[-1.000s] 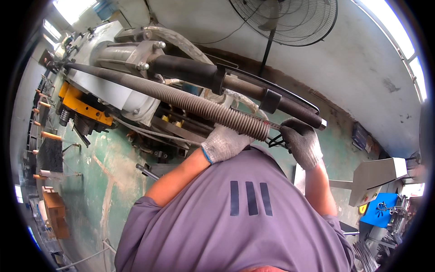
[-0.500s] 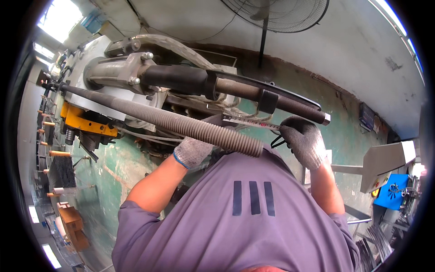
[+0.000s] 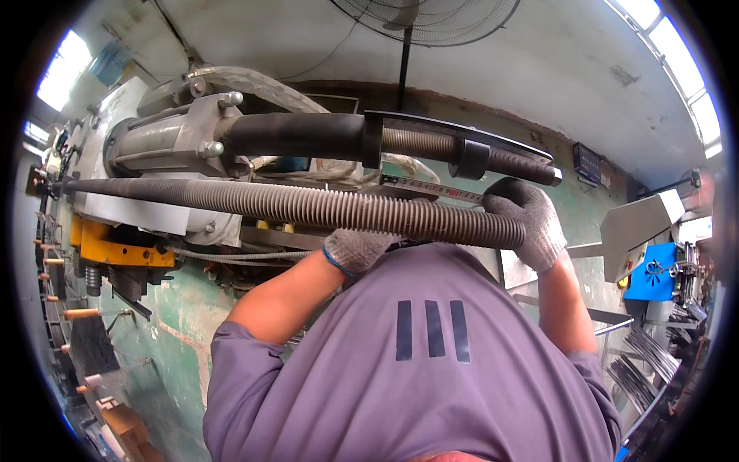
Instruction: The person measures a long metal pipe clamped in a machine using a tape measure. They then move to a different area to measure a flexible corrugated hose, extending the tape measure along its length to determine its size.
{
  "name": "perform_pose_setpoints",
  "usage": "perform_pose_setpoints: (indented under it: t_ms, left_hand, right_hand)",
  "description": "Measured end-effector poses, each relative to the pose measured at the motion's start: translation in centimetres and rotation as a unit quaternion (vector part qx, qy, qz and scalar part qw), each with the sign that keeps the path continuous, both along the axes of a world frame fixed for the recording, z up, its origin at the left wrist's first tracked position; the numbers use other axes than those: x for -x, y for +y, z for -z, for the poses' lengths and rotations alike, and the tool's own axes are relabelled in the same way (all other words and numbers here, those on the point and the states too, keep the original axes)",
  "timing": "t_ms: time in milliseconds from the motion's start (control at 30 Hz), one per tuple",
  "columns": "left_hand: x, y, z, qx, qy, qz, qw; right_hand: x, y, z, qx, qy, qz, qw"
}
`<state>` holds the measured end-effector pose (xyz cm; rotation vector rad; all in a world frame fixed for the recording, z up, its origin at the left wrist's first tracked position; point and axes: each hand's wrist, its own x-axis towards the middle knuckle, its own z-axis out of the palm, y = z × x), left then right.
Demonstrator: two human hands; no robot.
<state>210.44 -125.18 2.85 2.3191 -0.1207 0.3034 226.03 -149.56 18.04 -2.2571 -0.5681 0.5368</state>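
Observation:
A long grey ribbed tube (image 3: 331, 206) runs from the machine on the left, its free end in front of my right hand (image 3: 531, 225). My right hand, in a grey glove with dark fingers, closes around the right end of a tape measure (image 3: 435, 189); its case is hidden in the grip. The tape's thin marked blade stretches leftward behind the tube. My left hand (image 3: 358, 250), gloved, reaches under the tube. Dark glove fingers show beyond it at the blade's left end, closed on it; the tube hides the rest of that hand.
Behind the tape lies a machine cylinder (image 3: 300, 135) with a threaded rod (image 3: 508, 164) and black collar (image 3: 469, 159). A yellow bracket (image 3: 123, 246) sits lower left. A grey control box (image 3: 639, 231) stands right. A large fan (image 3: 431, 19) stands by the wall.
The tube's free end has swung right and up in view, now crossing in front of my right hand. Both hands keep the tape stretched. The whole view has shifted and turned slightly.

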Motion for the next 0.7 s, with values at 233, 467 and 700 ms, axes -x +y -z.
perform_pose_setpoints:
  t_ms: [233, 467, 700]
  left_hand:
    - [-0.6, -2.1, 2.9, -0.209, -0.153, -0.052, 0.964]
    - [-1.7, -1.9, 0.7, -0.068, -0.086, -0.051, 0.993]
    - [-3.3, -2.4, -2.7, 0.200, -0.076, -0.026, 0.977]
  right_hand:
    - [1.0, 0.2, -1.1, 0.040, -0.040, -0.014, 0.998]
    - [0.6, -0.4, -0.9, 0.071, -0.133, -0.080, 0.985]
    - [2.1, -0.3, -3.9, 0.074, -0.020, -0.068, 0.995]
